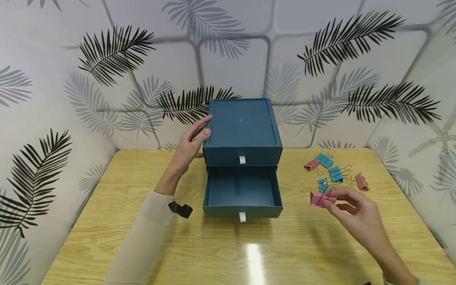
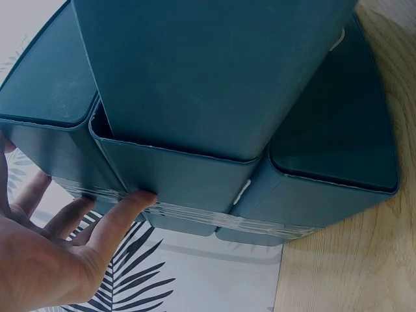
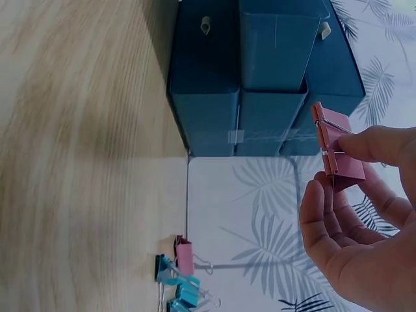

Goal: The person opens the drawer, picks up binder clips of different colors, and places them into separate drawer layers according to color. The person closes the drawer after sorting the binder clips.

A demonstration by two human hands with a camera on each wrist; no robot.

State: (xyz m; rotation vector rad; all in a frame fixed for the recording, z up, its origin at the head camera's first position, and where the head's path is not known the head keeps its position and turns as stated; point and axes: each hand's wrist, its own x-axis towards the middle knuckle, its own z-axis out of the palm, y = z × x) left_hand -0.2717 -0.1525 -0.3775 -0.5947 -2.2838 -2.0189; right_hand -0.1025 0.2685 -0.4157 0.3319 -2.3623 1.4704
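Observation:
A dark blue drawer unit (image 1: 242, 122) stands on the table with its middle drawer (image 1: 222, 212) pulled out; the drawer's inside is bare. My left hand (image 1: 188, 146) rests against the unit's left side, fingers extended, thumb near the top edge. In the left wrist view its fingertips (image 2: 144, 197) touch the side wall. Right of the drawer, my right hand (image 1: 360, 215) pinches a pink binder clip (image 1: 316, 199) between thumb and fingers, raised above the table. The right wrist view shows this pink clip (image 3: 331, 140) from another side.
Behind the right hand lie several binder clips: teal ones (image 1: 335, 174) and pink ones (image 1: 361, 182). A patterned wall (image 1: 235, 71) rises directly behind the table (image 1: 228, 249). White pull tabs (image 1: 242, 217) stick out from the drawer fronts.

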